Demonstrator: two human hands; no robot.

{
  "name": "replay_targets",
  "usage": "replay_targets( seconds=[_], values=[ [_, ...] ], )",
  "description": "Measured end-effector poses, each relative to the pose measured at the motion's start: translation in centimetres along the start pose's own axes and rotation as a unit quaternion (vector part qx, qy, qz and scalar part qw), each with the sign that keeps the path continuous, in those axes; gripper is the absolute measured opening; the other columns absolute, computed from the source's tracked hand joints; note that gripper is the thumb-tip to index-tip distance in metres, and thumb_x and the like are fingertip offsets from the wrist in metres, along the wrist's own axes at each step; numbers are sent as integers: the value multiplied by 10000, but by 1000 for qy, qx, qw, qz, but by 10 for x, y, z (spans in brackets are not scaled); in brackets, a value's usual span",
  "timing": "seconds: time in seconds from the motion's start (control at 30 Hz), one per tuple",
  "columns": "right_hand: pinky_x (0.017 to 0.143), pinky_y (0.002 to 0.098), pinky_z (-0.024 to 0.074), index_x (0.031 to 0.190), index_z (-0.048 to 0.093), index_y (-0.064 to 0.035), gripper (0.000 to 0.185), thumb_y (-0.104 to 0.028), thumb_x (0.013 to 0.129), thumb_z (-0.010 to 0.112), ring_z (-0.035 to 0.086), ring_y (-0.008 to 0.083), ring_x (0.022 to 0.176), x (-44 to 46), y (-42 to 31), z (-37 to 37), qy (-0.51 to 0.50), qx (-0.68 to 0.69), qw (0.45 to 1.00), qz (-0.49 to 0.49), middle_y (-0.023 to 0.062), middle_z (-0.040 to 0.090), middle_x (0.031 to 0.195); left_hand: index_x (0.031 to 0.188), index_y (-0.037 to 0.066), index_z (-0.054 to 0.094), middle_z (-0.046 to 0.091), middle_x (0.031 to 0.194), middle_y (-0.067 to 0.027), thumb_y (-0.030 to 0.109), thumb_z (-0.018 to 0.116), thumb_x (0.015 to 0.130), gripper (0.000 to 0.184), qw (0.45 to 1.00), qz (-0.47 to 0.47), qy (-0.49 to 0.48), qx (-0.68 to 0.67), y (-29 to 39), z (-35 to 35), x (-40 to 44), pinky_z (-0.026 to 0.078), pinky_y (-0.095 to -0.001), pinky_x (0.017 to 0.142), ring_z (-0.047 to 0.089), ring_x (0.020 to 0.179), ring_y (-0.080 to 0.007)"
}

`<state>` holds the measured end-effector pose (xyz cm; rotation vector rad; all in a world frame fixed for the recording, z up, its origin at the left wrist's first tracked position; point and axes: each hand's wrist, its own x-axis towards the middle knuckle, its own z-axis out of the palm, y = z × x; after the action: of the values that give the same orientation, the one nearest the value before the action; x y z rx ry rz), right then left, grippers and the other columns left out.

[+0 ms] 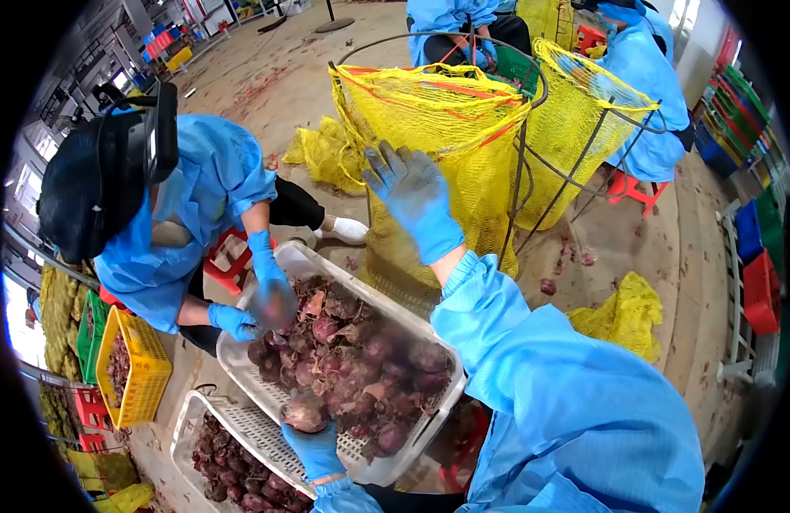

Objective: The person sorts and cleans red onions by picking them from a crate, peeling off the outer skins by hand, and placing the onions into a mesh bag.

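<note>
Left hand (pixel 315 450): fingers curled around an onion (pixel 306 415), held at the near edge of a white crate (pixel 445 405) of onions. Right hand (pixel 415 201): raised before a yellow net bag (pixel 482 175), fingers extended, slightly spread; contact unclear.

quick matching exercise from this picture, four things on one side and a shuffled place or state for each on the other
1. left hand
2. right hand
3. yellow crate
4. nearest yellow net bag

A. toward the picture's left edge
B. holding an onion
C. hung on a dark frame
D. open and raised

Pairs: 1-B; 2-D; 3-A; 4-C
</note>
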<state>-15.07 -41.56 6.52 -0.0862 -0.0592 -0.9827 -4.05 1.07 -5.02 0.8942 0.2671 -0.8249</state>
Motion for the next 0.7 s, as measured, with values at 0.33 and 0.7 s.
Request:
replay_targets(
  seconds=[0.33, 0.7],
  values=[
    [922, 518, 464, 1359, 386, -103, 437, -336, 990, 379, 550, 339, 1121, -7, 17, 1, -35, -48, 996, 62, 130, 486, 1365, 1233, 146, 561, 608, 1215, -78, 520, 417, 911, 514, 996, -48, 38, -72, 3, 22, -9, 483, -455, 841, 571, 1090, -269],
    [893, 455, 481, 1290, 503, -79, 423, -328, 950, 465, 605, 260, 966, -8, 23, -15, -109, -60, 984, 124, 84, 625, 1176, 1304, 136, 511, 553, 1290, -101, 516, 434, 918, 547, 998, -36, 31, -29, 5, 25, -14, 443, -491, 921, 531, 1146, -271]
  ],
)
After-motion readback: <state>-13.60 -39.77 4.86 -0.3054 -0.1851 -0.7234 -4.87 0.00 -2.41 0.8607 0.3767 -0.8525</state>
